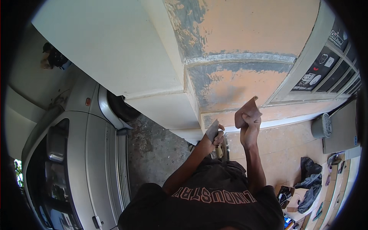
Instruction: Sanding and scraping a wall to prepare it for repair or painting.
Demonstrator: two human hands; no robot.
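My left hand (219, 137) is closed around a putty knife (212, 131). The knife's grey metal blade points up, and its pale handle shows below my fingers. To the right, my right hand (252, 118) grips a bent sheet of reddish-brown sandpaper (246, 110). Both hands are in front of a peach-painted wall (247, 83) with grey patches along its edges and its raised band. The sheet overlaps the lower wall in view; whether it touches the wall, I cannot tell.
A silver vehicle (95, 161) stands at the left beside a white pillar (161, 110). On the right are a grey bucket (321, 125), black plastic bags (310, 184) and an open cardboard box (296, 199) on tiles. Another person (54, 57) is at the far upper left.
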